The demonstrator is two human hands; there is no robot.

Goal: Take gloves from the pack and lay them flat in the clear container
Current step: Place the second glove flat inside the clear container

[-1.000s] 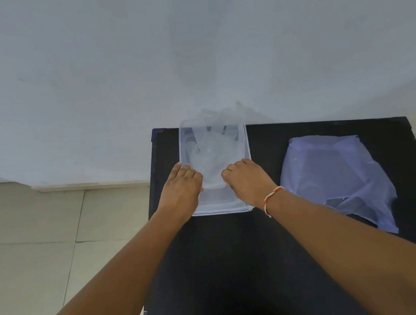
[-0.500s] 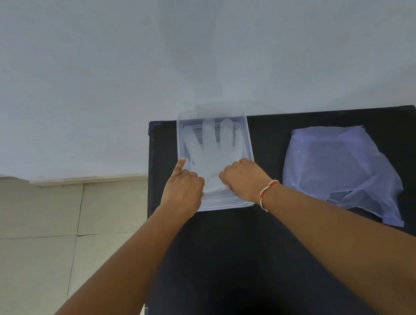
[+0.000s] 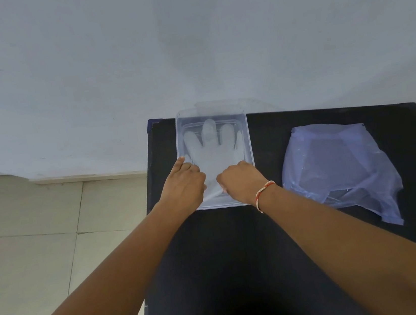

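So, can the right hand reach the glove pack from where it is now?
Probably yes: the right hand is at the clear container, and only bare black table separates it from the glove pack.

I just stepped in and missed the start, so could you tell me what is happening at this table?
A person is laying a clear glove flat in a container on a black table. Both hands, the left and the right, press on its cuff end, its finger parts spread toward the wall. The pack lies to the right, untouched.
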